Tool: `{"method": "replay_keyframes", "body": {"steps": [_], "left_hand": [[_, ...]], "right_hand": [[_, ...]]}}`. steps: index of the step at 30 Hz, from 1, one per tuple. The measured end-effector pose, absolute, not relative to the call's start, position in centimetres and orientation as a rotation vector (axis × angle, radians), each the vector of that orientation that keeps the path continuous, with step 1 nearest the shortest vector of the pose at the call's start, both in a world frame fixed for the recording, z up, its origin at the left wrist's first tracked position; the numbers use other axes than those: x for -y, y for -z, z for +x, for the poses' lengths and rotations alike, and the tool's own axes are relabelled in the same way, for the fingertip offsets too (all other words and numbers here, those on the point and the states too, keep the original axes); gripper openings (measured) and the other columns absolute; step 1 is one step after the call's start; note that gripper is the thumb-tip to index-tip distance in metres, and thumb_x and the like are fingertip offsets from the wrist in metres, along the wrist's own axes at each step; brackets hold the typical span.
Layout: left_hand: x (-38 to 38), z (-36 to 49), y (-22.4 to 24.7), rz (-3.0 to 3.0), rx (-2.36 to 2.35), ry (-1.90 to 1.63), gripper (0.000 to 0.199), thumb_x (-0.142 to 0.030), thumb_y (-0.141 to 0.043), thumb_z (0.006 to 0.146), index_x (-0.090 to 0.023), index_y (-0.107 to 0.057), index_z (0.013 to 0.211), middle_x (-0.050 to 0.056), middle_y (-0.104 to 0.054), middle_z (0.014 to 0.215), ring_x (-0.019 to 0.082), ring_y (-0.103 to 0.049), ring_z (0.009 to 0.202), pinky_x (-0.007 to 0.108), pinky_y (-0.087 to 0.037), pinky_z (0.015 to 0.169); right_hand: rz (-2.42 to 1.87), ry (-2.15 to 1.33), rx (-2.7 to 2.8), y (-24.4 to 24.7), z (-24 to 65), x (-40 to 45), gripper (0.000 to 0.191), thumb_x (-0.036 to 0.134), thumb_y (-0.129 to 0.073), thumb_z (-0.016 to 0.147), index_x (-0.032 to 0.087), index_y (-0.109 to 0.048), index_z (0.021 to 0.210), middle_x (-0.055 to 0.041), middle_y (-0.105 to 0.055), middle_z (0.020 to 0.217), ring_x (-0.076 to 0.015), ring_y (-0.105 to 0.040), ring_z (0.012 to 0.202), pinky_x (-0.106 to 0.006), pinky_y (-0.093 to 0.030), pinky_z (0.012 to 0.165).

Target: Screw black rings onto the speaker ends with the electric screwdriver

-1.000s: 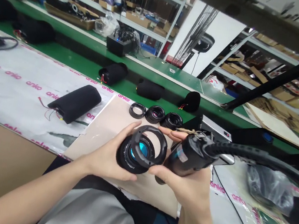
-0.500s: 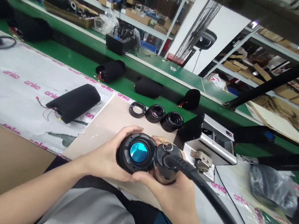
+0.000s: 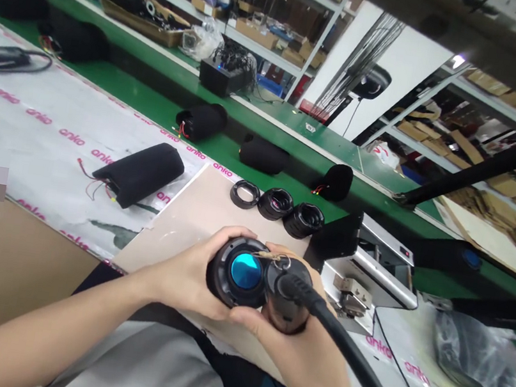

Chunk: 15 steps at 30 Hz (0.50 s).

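My left hand [image 3: 181,269] grips a round black speaker housing [image 3: 221,272] with a shiny blue centre [image 3: 245,271] facing up. A black ring sits around its face. My right hand [image 3: 306,356] is shut on a black corded power tool [image 3: 286,311], probably an electric screwdriver, whose tip is hidden. Its thick black cable [image 3: 349,362] runs down to the right. The tool's body presses against the housing's side. Beyond my hands, a flat black ring [image 3: 245,194] and two ribbed black round parts [image 3: 276,204] [image 3: 303,220] lie in a row on a beige board [image 3: 175,226].
A black foam sleeve [image 3: 139,172] with red wires lies on an "anko" printed plastic sheet [image 3: 44,97]. A metal machine [image 3: 363,267] stands to the right. Several more sleeves lie on a green bench [image 3: 155,100]. Shelves with boxes fill the background.
The black ring, held up in front of the housing a second ago, now sits on its face. The tool has swung from lying sideways to standing end-on beside the housing.
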State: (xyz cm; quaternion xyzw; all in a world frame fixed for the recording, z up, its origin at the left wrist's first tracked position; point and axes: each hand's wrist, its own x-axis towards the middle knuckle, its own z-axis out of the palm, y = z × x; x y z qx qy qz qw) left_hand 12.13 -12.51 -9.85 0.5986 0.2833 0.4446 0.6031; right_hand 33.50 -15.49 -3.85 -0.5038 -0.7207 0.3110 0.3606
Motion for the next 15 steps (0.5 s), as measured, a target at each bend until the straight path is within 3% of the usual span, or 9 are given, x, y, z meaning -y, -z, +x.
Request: {"method": "replay_keyframes", "body": {"steps": [5,9,13,15], "left_hand": [[12.62,12.16,10.01,1.471,-0.661,-1.083,0.111,-0.024,-0.103,0.065,-0.032,-0.040,0.157,0.014,-0.057,0.160,0.038,-0.062,0.146,0.050,-0.052,0.122],[12.72,12.22,10.29,1.474,-0.623,-1.122,0.103,-0.023,-0.102,0.067,-0.032,-0.046,0.152,0.012,-0.061,0.155,0.038,-0.063,0.145,0.051,-0.053,0.122],[12.85,12.15,10.32,1.444,-0.629,-1.091,0.128,-0.027,-0.109,0.053,-0.036,-0.040,0.161,0.012,-0.058,0.161,0.042,-0.055,0.152,0.054,-0.045,0.128],[12.95,12.22,10.18,1.416,-0.680,-1.109,0.126,-0.033,-0.111,0.049,-0.034,-0.047,0.157,0.012,-0.059,0.160,0.044,-0.055,0.151,0.054,-0.044,0.128]], "right_hand": [[-1.400,-0.887,1.852,3.45,33.91,15.44,0.069,0.036,-0.093,0.082,0.038,-0.062,0.143,0.0001,-0.070,0.141,-0.0245,-0.072,0.128,-0.034,-0.066,0.107],[-1.359,-0.861,1.854,3.50,34.16,15.47,0.070,0.034,-0.094,0.082,0.040,-0.062,0.143,0.0010,-0.068,0.144,-0.0239,-0.070,0.132,-0.031,-0.067,0.104],[-1.349,-1.112,1.699,3.42,33.94,15.16,0.073,0.038,-0.101,0.073,0.035,-0.067,0.138,-0.0011,-0.072,0.139,-0.0272,-0.071,0.131,-0.033,-0.069,0.100],[-1.321,-1.199,1.612,3.34,33.83,15.11,0.073,0.036,-0.102,0.071,0.034,-0.069,0.137,-0.0021,-0.073,0.137,-0.0279,-0.072,0.129,-0.035,-0.068,0.102]]}}
